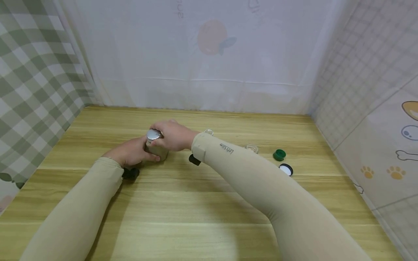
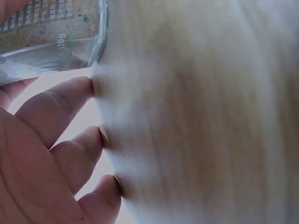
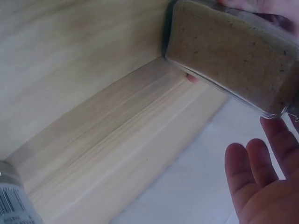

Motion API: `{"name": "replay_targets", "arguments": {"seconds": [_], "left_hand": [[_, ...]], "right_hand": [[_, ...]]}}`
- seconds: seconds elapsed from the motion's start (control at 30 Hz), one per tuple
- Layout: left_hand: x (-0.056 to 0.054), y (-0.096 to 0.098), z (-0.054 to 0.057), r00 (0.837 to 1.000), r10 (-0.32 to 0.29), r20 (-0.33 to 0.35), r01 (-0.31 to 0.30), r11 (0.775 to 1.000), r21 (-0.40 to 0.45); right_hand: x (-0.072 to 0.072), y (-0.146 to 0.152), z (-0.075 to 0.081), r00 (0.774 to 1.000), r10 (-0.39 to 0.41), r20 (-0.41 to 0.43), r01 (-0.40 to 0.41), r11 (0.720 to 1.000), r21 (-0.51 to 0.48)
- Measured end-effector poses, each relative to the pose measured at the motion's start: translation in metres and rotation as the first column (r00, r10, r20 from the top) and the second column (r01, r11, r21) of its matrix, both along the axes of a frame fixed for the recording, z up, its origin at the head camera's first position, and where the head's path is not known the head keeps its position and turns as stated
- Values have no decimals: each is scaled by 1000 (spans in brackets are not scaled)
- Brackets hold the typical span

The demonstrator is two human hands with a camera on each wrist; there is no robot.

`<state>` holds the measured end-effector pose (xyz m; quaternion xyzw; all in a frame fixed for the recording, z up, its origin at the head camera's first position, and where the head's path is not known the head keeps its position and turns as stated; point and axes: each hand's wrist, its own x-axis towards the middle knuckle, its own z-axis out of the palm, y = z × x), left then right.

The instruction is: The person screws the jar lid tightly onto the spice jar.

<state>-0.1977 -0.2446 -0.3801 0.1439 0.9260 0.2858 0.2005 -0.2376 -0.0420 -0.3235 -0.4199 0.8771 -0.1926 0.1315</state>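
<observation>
A squarish clear seasoning jar [image 1: 160, 153] filled with speckled brown powder stands at the left of the table, with a silver cap [image 1: 153, 134] on top. My left hand [image 1: 134, 150] grips the jar low down, thumb across its near side; in the left wrist view its other fingers [image 2: 77, 158] touch the tabletop. From the right, my right hand [image 1: 176, 136] holds the silver cap between thumb and fingers. Some of its fingers [image 3: 243, 172] stick out beside the jar's top end in the right wrist view. Printed lettering shows on the jar [image 2: 56, 28].
Right of the hands lie a green cap [image 1: 279, 155], a black-rimmed lid with a white inside [image 1: 286, 169] and a clear round piece [image 1: 252, 148]. Another clear round rim [image 1: 209, 132] shows behind my right wrist. A barcoded container [image 3: 17, 200] stands at the right wrist view's edge.
</observation>
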Motion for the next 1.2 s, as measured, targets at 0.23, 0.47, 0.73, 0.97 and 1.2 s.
{"name": "replay_targets", "arguments": {"seconds": [0.23,0.47,0.73,0.97,1.2], "left_hand": [[1,0,1,1000,-9,-7,9,1000,6],[0,-1,-1,999,-20,-29,21,1000,17],[0,-2,-1,999,-23,-35,23,1000,16],[-2,-1,-3,999,-28,-41,29,999,15],[-4,-3,-3,999,-28,-35,28,1000,7]], "right_hand": [[2,-2,-1,999,-33,-28,33,999,12],[8,-5,-2,997,-62,-45,62,998,14],[9,-6,-3,995,-80,-53,81,997,20],[10,-6,-3,994,-101,-40,102,995,23],[11,-7,-3,993,-111,-45,113,993,34]]}}
